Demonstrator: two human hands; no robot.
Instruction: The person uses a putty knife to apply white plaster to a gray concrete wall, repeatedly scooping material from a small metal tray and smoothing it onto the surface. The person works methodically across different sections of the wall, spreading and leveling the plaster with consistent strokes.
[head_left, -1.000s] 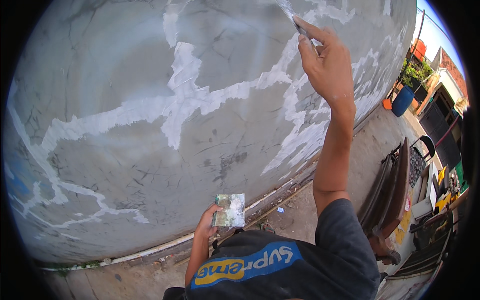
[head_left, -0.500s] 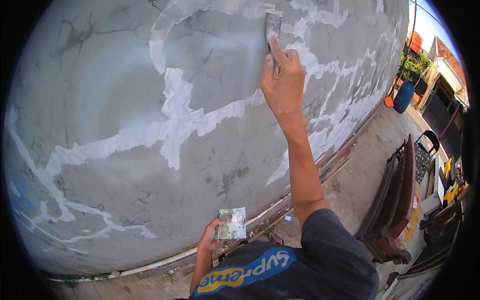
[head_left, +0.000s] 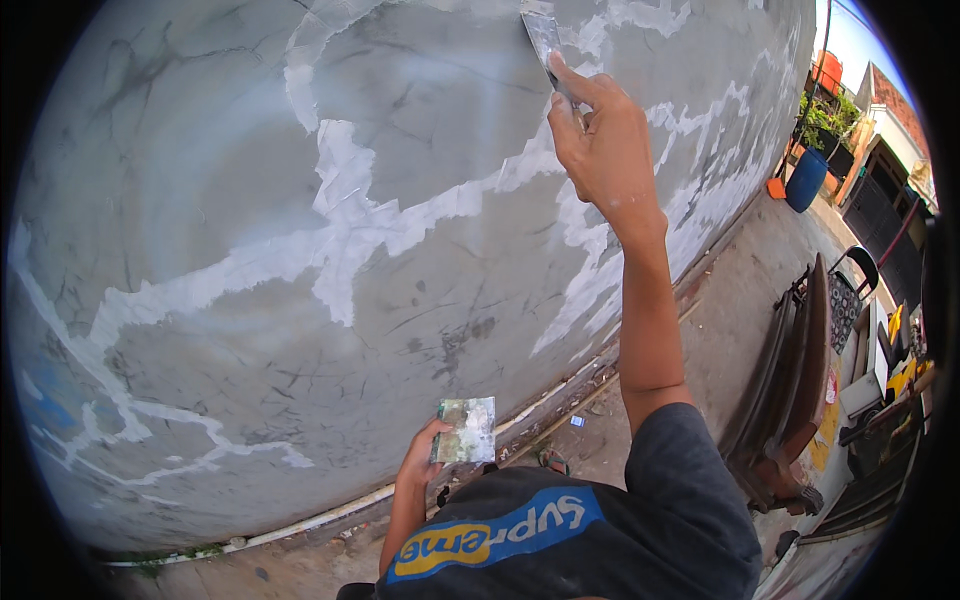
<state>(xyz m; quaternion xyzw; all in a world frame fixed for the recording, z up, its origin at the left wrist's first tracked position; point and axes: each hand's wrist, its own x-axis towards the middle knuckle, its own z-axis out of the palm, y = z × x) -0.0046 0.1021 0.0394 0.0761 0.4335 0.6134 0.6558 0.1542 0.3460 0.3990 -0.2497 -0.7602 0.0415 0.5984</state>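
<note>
My right hand point(head_left: 608, 150) is raised high with the arm stretched out, gripping a putty knife point(head_left: 543, 38). Its wide metal blade points up and meets the grey wall point(head_left: 220, 390) near the top of the view. My index finger lies along the blade; the handle is mostly hidden in my palm. Low in front of my body, my left hand point(head_left: 421, 455) holds a small square board point(head_left: 466, 430) smeared with white putty. Jagged bands of white putty point(head_left: 345, 240) run across the wall, with dark crack lines between them.
A pale pipe point(head_left: 330, 515) runs along the wall's foot. To the right stands a brown wooden bench point(head_left: 780, 390), with a patterned chair point(head_left: 848, 295) and piled household items behind it. A blue barrel point(head_left: 806, 180) and green plants point(head_left: 830, 125) are farther off.
My right hand has shifted right and slightly down, and the putty knife now tilts to the left. The board in my left hand is a little higher in view.
</note>
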